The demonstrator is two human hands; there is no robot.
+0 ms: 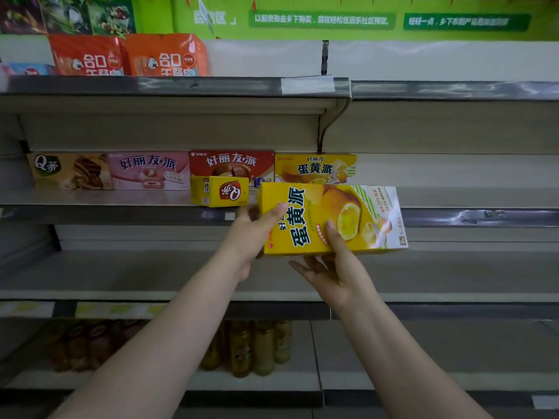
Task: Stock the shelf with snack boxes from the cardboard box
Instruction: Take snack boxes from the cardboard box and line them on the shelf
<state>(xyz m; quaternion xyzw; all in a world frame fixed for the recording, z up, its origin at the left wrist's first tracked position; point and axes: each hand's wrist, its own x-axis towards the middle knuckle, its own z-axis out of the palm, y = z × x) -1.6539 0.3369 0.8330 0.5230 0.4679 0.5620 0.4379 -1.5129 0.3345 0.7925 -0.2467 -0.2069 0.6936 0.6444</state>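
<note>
Held box: one yellow snack box (331, 219), its print turned sideways, in the air between both hands, in front of the middle shelf (121, 198) edge.
Left hand (252, 234): grips the box's left end, thumb curled over the front face, fingers hidden behind it.
Right hand (331, 267): holds the box's lower edge from beneath, thumb laid up the front face, other fingers spread under it.
Row beyond the hands: four boxes upright along the shelf back, namely one brown box (69, 170) far left, one pink box (149, 170), one red box (231, 164), and one yellow box on the shelf (314, 169) just above the held one.
Small box: one small yellow box (219, 191) just above the left hand, in front of the red one.
Above: two orange bags (127, 55) on the top shelf.
Below the forearms: several bottles (257, 349), blurred, count unclear.
</note>
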